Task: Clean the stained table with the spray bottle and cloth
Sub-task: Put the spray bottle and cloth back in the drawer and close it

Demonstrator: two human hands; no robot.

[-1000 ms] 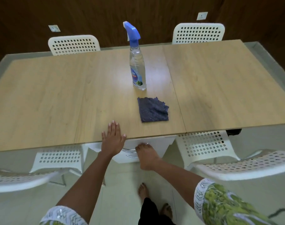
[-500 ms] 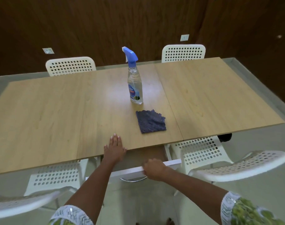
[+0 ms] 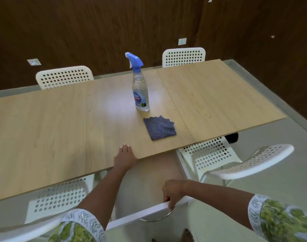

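Two things sit mid-table [image 3: 62, 130]: spray bottle [image 3: 140, 89], cloth [image 3: 159, 128] just in front. My left hand [image 3: 124, 158] lies flat on the near edge; right hand [image 3: 172, 192] grips the drawer [image 3: 142, 216] front below it.

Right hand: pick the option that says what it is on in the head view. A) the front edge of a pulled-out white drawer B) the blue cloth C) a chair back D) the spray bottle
A: the right hand curls over the front edge of the white drawer by its metal handle, while the spray bottle and cloth sit untouched on the table.
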